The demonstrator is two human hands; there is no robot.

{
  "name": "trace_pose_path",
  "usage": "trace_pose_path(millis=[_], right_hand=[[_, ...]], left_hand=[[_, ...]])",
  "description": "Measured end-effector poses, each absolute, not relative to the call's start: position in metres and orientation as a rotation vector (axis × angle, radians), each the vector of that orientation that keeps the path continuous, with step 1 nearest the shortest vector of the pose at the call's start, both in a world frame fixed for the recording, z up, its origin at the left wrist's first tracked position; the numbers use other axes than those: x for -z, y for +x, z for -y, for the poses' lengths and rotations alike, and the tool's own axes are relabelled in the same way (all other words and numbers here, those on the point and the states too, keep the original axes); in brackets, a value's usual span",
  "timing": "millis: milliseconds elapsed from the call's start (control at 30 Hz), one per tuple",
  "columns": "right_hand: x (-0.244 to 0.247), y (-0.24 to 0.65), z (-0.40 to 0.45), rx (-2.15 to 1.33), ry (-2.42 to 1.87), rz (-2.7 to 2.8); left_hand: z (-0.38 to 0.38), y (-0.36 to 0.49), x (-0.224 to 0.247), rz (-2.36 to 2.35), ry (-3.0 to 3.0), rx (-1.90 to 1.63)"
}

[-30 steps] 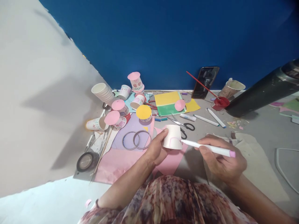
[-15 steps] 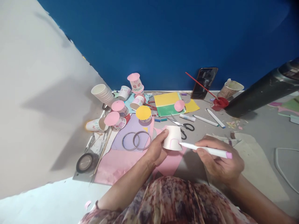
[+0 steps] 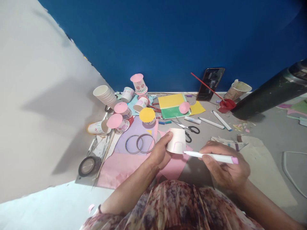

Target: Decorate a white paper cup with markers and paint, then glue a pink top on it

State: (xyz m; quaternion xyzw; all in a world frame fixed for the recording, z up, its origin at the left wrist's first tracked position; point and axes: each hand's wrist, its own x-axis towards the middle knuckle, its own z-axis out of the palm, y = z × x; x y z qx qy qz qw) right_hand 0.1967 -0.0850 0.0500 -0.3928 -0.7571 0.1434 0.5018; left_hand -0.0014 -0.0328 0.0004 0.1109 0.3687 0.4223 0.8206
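My left hand point(image 3: 161, 152) is closed round the left side of a white paper cup point(image 3: 176, 137), held upside down with its wide rim downward. A pink arch-like outline shows on the cup's side. In my right hand point(image 3: 226, 163) is a white marker with a pink end point(image 3: 216, 157), gripped between thumb and fingers. Its tip points left, at the cup's lower right edge; whether it touches cannot be made out. Black-handled scissors point(image 3: 192, 129) lie just behind the cup. Two rings point(image 3: 140, 143) rest on purple paper to its left.
Decorated cups with pink and yellow discs point(image 3: 147, 115) and a cup stack point(image 3: 105, 95) stand at back left. Markers point(image 3: 222, 120), a phone point(image 3: 211, 83), a red pot point(image 3: 225, 105) and a dark cylinder point(image 3: 268, 92) are at back right. Black tape point(image 3: 87, 166) lies front left.
The marker tip has moved slightly down along the cup, from the pink outline's right side to near the rim. The pink outline's right side now reaches lower.
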Motion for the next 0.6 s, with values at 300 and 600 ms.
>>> trace_pose_path(millis=[300, 600], right_hand=[[-0.0507, 0.1951, 0.0841, -0.220, -1.087, 1.776], [-0.0504, 0.1939, 0.0839, -0.226, -1.094, 1.785]], left_hand=[[0.0339, 0.0007, 0.0017, -0.732, 0.291, -0.930], [0.0354, 0.0014, 0.0004, -0.700, 0.328, -0.941]])
